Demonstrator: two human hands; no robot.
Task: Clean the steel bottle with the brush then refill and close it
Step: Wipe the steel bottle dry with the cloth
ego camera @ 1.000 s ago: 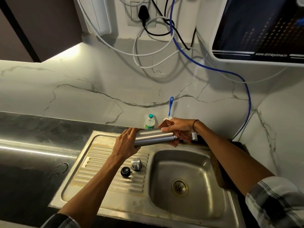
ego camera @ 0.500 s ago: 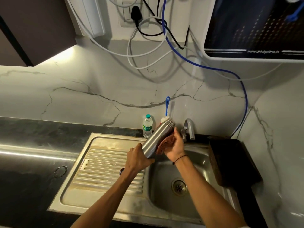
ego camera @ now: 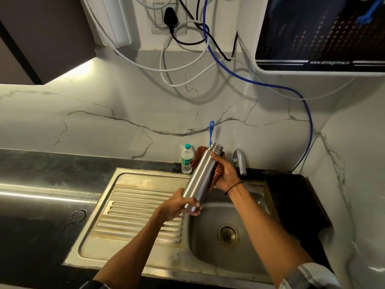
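The steel bottle (ego camera: 200, 176) is held tilted over the sink's left rim, its open mouth pointing up and away. My left hand (ego camera: 179, 205) grips its base. My right hand (ego camera: 226, 174) wraps a reddish-brown checked cloth (ego camera: 216, 177) around the bottle's upper body. The brush's blue handle (ego camera: 211, 132) stands behind the bottle's mouth against the wall; its bristles are hidden. The caps are hidden behind my left arm.
A steel sink (ego camera: 256, 245) with a ribbed drainboard (ego camera: 133, 209) lies below. The tap (ego camera: 239, 160) is right of my right hand. A small plastic water bottle (ego camera: 186, 159) stands at the wall. A dark board (ego camera: 291, 201) leans at the sink's right. Cables hang overhead beside a water purifier (ego camera: 320, 32).
The bottle went from lying level to standing tilted with its mouth up. My right hand with the cloth slid along the bottle's side. The camera shifted, and my left arm now hides the two caps.
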